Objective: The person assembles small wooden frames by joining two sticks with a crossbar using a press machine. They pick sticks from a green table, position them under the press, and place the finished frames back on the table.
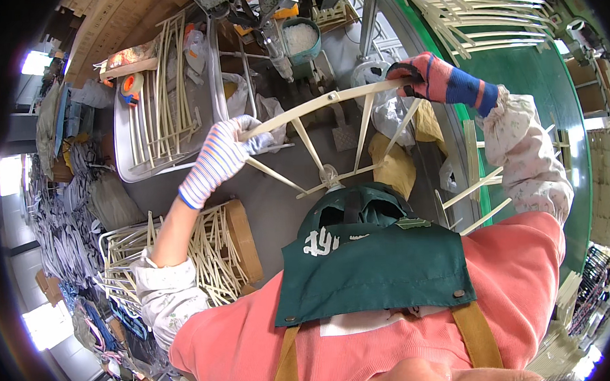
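A curved cream-coloured slatted frame spans the space in front of my chest. Several thin spokes join its bowed upper rail to a lower rail. My left hand, in a white glove with blue and orange stripes, closes round the upper rail's left end. At the other end, my right hand grips the rail in a red and blue glove with dark fingertips. The lower rail passes close in front of my dark green apron. My fingers partly hide both ends of the upper rail.
Ahead stands a machine with an upright metal rod, beside a teal bucket of white bits. A tray at left carries long strips and a tape roll. Loose pieces fill a box below. A green table lies right.
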Demonstrator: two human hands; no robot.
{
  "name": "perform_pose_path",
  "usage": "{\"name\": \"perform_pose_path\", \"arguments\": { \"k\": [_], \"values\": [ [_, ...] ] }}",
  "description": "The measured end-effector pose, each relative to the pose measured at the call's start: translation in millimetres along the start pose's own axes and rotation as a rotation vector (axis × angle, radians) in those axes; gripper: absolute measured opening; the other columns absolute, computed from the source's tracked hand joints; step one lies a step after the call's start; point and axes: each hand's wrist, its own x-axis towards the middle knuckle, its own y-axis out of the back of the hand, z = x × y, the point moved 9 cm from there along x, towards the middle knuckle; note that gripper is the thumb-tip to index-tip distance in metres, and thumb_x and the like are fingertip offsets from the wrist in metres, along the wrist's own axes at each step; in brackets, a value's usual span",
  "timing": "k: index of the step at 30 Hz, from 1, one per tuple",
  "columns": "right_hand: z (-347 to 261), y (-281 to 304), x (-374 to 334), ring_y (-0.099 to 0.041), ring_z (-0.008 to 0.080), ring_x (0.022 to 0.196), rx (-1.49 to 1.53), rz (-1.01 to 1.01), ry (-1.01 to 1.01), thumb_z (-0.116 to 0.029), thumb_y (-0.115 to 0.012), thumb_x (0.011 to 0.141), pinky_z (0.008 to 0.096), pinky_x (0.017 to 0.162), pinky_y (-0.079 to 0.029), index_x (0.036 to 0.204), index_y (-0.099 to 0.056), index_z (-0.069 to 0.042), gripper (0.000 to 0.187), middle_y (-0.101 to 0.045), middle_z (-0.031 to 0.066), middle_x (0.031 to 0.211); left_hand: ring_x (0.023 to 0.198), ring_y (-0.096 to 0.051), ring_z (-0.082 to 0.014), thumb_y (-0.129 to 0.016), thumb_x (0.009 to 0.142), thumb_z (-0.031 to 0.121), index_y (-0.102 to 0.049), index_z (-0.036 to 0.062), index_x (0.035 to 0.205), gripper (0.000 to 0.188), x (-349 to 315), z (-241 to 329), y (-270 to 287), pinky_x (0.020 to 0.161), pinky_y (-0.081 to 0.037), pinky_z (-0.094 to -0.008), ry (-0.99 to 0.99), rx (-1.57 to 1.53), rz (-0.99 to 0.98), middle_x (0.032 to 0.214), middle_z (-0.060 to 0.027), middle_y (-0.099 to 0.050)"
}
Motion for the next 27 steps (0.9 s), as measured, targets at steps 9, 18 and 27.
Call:
{"name": "perform_pose_path", "arguments": {
  "k": [9, 18, 27],
  "values": [
    [4, 1, -12, -0.058, 0.0186, 0.060, 0.073, 0.041, 0.062, -0.017, -0.069, 0.077, 0.0304, 0.060, -0.046, 0.088, -0.063, -0.002, 0.019, -0.061, 0.0112, 0.067, 0.041, -0.043, -0.0040, -0.067, 0.083, 0.032, -0.060, -0.0025, 0.091, 0.036, -23, 1, -10, 0.038, -0.032, -0.0179, 0.122, -0.435, -0.305, 0.061, -0.0049, -0.057],
    [-1, -23, -24, -0.050, 0.0059, 0.072, 0.444, 0.457, -0.274, -0.022, -0.073, 0.078, 0.0237, 0.065, -0.043, 0.095, -0.061, 0.005, 0.033, -0.060, 0.0001, 0.076, 0.056, -0.047, -0.0069, -0.048, 0.094, 0.017, -0.052, 0.0017, 0.097, 0.016, 8, 78, -103, 0.052, -0.042, -0.0241, -0.093, -0.750, 0.271, 0.067, 0.0009, -0.047],
    [-46, 45, -140, -0.044, 0.0053, 0.064, 0.820, 0.395, -0.127, -0.031, -0.083, 0.065, 0.0227, 0.057, -0.039, 0.093, -0.060, 0.002, 0.049, -0.052, -0.0029, 0.068, 0.096, -0.053, -0.0278, -0.069, 0.076, 0.034, -0.052, -0.0004, 0.113, 0.054, 5, 149, -103, 0.088, -0.040, -0.0423, -0.737, 0.009, 0.812, 0.104, -0.0152, -0.055]
  ]
}}
